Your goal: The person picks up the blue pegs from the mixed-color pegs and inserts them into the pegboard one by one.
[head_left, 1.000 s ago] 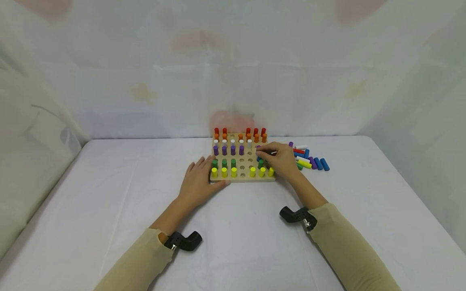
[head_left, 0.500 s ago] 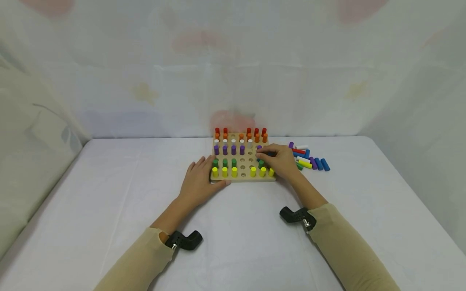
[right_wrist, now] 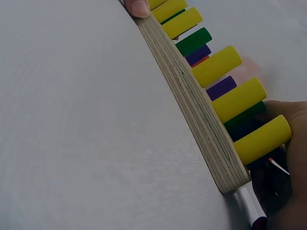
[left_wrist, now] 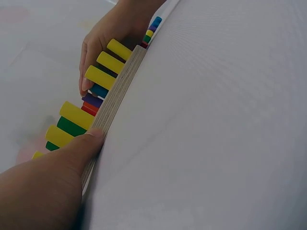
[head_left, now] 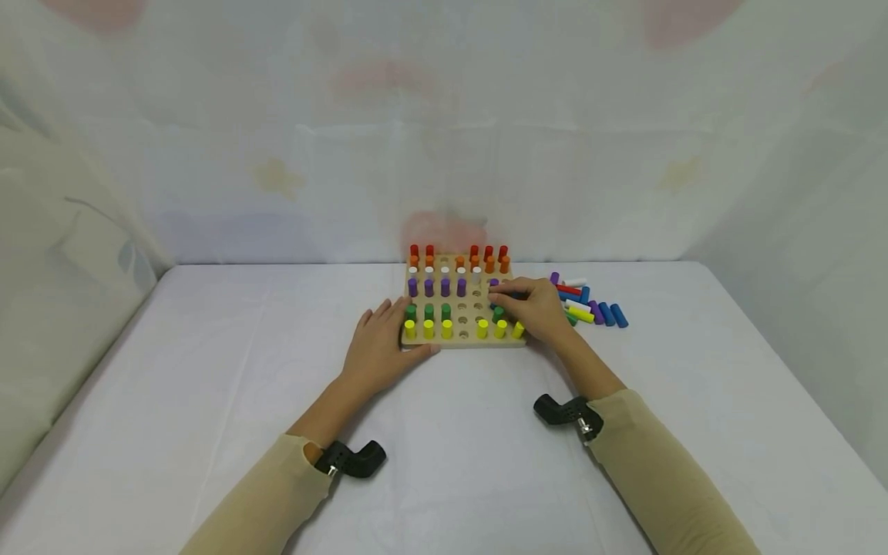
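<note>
Table: a white-covered table (head_left: 208,401), with the wooden pegboard on it near its far edge.
Pegboard: a square wooden pegboard (head_left: 461,339) with upright pegs in rows by colour: red, orange, white, purple, green, yellow.
Left hand: the left hand (head_left: 378,347) lies flat, fingers relaxed, against the board's near left corner, thumb pressed to its front edge.
Right hand: the right hand (head_left: 537,308) rests over the board's right side, fingers curled, pinching a dark peg.
Held peg: the blue peg (head_left: 494,300) sits at the fingertips, over the board's right-hand holes, between the purple and green rows.
Loose pegs: a cluster of loose pegs (head_left: 597,308) lies on the table just right of the board.
</note>
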